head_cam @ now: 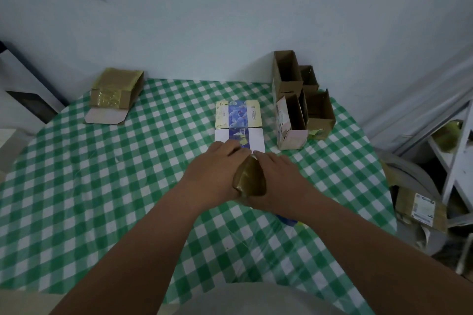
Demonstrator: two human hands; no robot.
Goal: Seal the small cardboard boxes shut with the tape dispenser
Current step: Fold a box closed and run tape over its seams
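Brown tape roll (250, 178) gripped between left hand (214, 168) and right hand (277, 178), touching small box (240, 138)

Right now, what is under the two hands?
A brown tape roll shows between the left hand and right hand. A blue-and-white box pokes out beyond the fingers. The rest underneath is hidden.

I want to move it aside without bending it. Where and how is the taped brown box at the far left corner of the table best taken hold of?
Grip the taped brown box across its two long side walls, coming from above. It lies flat with its open flap spread toward the person, so the flap end is floppy; the closed body is firmer, probably the safer hold.
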